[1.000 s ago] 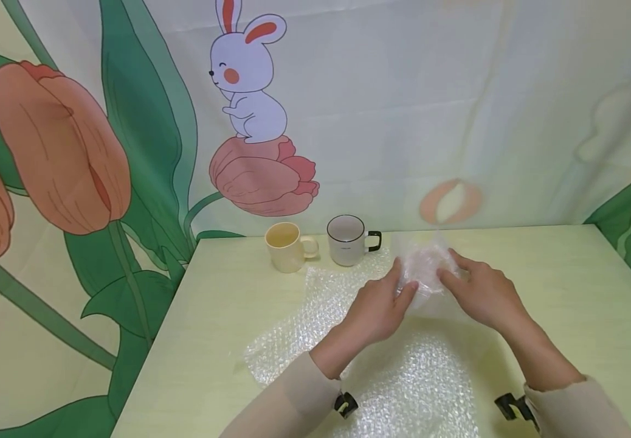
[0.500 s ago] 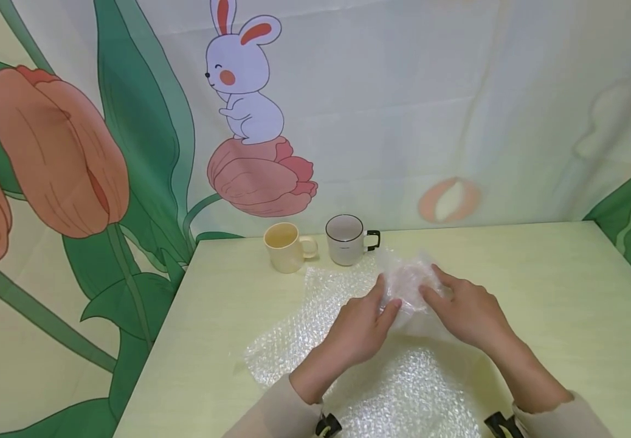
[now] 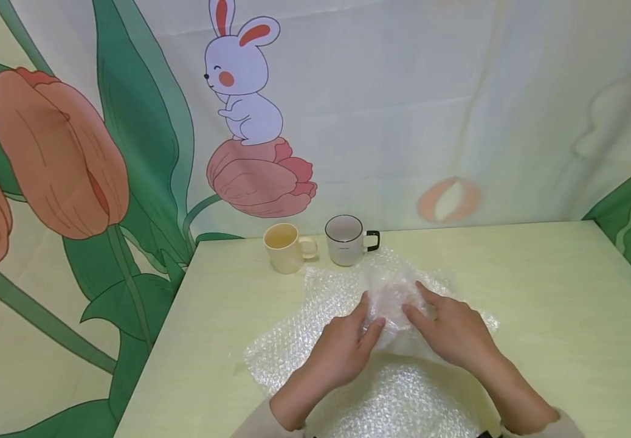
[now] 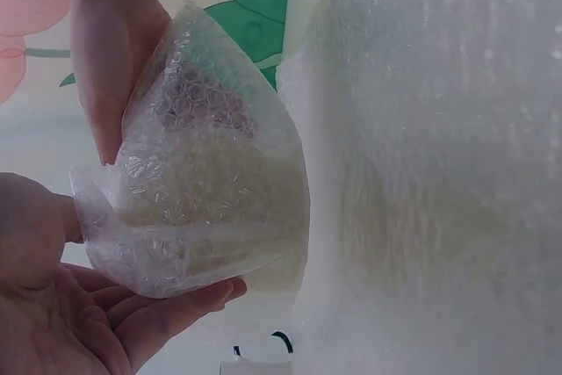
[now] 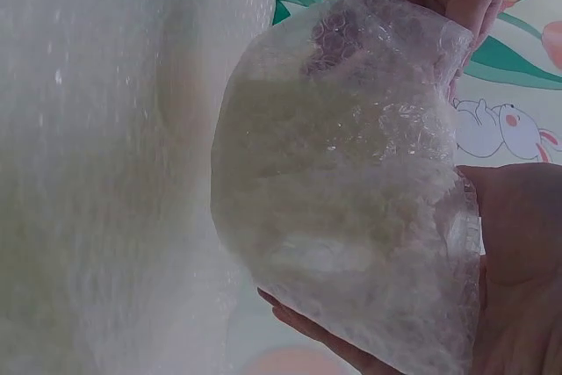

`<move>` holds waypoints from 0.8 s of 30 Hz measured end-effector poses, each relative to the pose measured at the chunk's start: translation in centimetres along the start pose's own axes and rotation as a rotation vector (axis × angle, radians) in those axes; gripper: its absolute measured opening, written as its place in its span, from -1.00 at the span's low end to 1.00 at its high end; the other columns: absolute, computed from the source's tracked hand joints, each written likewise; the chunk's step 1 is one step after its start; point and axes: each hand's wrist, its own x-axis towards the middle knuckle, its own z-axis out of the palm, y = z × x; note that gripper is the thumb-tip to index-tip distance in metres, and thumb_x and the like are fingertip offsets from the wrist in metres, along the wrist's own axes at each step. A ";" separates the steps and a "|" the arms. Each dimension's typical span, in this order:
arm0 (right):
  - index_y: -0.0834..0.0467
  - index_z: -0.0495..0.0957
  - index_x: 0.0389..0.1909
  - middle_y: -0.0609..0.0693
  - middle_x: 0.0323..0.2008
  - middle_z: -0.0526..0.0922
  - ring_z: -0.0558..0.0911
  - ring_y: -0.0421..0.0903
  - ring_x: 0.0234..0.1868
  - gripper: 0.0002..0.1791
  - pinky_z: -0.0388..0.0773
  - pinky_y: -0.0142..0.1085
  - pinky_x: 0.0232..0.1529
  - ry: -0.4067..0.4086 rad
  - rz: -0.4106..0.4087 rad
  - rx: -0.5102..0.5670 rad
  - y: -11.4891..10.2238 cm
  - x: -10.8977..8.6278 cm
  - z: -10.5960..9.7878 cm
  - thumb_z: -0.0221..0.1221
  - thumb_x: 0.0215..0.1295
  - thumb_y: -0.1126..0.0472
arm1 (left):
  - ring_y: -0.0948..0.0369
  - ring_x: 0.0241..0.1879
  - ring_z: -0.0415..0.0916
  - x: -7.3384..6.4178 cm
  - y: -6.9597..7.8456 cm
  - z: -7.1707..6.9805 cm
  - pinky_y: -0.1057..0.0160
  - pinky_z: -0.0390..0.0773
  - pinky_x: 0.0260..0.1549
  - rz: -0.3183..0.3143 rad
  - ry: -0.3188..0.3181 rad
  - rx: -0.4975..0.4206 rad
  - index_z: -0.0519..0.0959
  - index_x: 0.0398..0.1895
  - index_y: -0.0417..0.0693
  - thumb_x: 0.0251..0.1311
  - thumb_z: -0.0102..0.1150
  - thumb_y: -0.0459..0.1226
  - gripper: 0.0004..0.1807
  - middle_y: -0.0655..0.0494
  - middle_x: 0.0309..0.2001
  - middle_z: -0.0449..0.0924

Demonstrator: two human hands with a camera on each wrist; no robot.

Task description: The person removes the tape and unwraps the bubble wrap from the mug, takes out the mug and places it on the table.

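- Head view: a bubble wrap sheet (image 3: 403,395) lies on the table (image 3: 567,316) and is the reference for every position below.
- Head view: the wrapped bundle (image 3: 394,298), in clear bubbled film, is over the far part of the sheet, between my hands.
- Head view: my left hand (image 3: 340,350) is clamped on the bundle's left side; my right hand (image 3: 452,331) is clamped on its right side. Both thumbs lie on the near face.
- Head view: a white mug (image 3: 345,243) with dark rim and black handle stands upright just beyond the sheet's far edge. A yellow mug (image 3: 282,252) stands upright near the sheet's far left corner.
- Head view: a printed backdrop (image 3: 375,91) with rabbit and tulips hangs beyond the sheet.
- Left wrist view: the bundle is just beside the sheet in the picture; contact between them I cannot tell. My right hand's palm and fingers bear on the wrap.
- Right wrist view: both my hands grip the bundle above the sheet. The film is cloudy; its contents I cannot identify.
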 end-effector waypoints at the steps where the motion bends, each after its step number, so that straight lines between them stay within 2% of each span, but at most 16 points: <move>1: 0.13 0.27 0.56 0.27 0.24 0.64 0.63 0.32 0.23 -0.13 0.60 0.16 0.01 0.000 -0.002 0.000 -0.1 -0.1 0.2 -0.08 0.51 -0.41 | -0.09 0.17 0.66 -0.2 -0.1 0.0 -0.04 0.65 0.13 0.001 0.002 -0.001 0.21 0.56 -0.32 0.63 -0.20 0.07 -0.27 -0.32 0.25 0.59; 10: 0.15 0.32 0.53 0.26 0.26 0.63 0.64 0.31 0.22 -0.19 0.60 0.19 0.05 0.012 -0.027 -0.020 -1.2 -0.6 1.8 -0.01 0.52 -0.34 | -0.08 0.19 0.65 -1.7 -1.7 -0.2 -0.06 0.63 0.16 -0.019 0.000 -0.021 0.23 0.56 -0.31 0.62 -0.18 0.08 -0.27 -0.32 0.25 0.60; 13: 0.15 0.33 0.53 0.29 0.04 0.74 0.74 0.19 -0.04 -0.18 0.64 0.06 -0.11 0.004 -0.023 -0.020 -1.3 -0.6 2.4 0.01 0.51 -0.35 | -0.07 0.14 0.68 -2.1 -2.0 -0.4 -0.05 0.65 0.11 -0.018 -0.005 -0.019 0.23 0.55 -0.32 0.63 -0.19 0.07 -0.27 -0.33 0.18 0.65; 14: 0.15 0.34 0.52 0.28 0.02 0.75 0.75 0.16 -0.08 -0.19 0.64 0.04 -0.14 0.006 -0.025 -0.020 -1.4 -0.6 2.5 0.02 0.51 -0.34 | -0.07 0.12 0.69 -2.2 -2.1 -0.4 -0.05 0.66 0.10 -0.018 -0.008 -0.016 0.23 0.55 -0.33 0.63 -0.19 0.07 -0.27 -0.34 0.16 0.66; 17: 0.15 0.36 0.51 0.28 -0.02 0.76 0.71 0.05 -0.23 -0.20 0.62 -0.02 -0.23 0.003 -0.027 -0.017 -1.4 -0.6 3.0 0.04 0.51 -0.32 | -0.07 0.08 0.71 -2.5 -2.4 -0.5 -0.04 0.68 0.05 -0.022 -0.016 -0.017 0.23 0.55 -0.34 0.63 -0.19 0.07 -0.27 -0.35 0.12 0.68; 20: 0.16 0.37 0.50 0.29 0.13 0.71 0.73 0.04 -0.20 -0.23 0.63 -0.01 -0.23 0.003 -0.028 -0.018 -1.5 -0.6 3.4 0.06 0.51 -0.29 | -0.06 0.05 0.72 -2.8 -2.6 -0.4 -0.04 0.68 0.02 -0.028 -0.023 -0.019 0.24 0.54 -0.34 0.63 -0.19 0.07 -0.27 -0.36 0.11 0.68; 24: 0.17 0.40 0.48 0.30 0.01 0.75 0.64 -0.05 -0.38 -0.24 0.56 -0.12 -0.37 0.011 -0.025 -0.023 -1.5 -0.5 3.9 0.09 0.50 -0.27 | -0.03 0.00 0.73 -3.0 -2.9 -0.3 -0.02 0.69 -0.02 -0.023 -0.021 -0.016 0.24 0.54 -0.35 0.62 -0.18 0.08 -0.26 -0.35 0.06 0.70</move>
